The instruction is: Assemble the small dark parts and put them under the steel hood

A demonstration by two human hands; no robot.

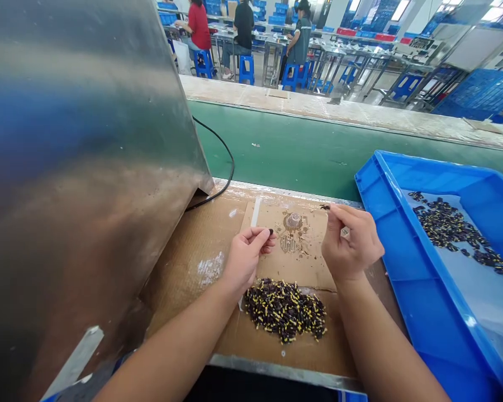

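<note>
"What's being held?"

"The left hand (pixel 248 257) pinches one dark bit (pixel 271 231); the right hand (pixel 352 241) pinches another dark bit (pixel 324 207). Fingertips together."

"And the rest?"

"Two piles (too many to count!): a near pile (pixel 285 310) on the table (pixel 285 372), between the arms, below both hands; a far pile (pixel 448 223) in one blue bin (pixel 402 251), rightward."

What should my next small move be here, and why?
Perhaps bring your right hand toward your left hand. The left pinches a small dark piece, the right pinches a thin dark bit, and the two are apart above the cardboard. Whether they fit together is too small to tell.
</note>
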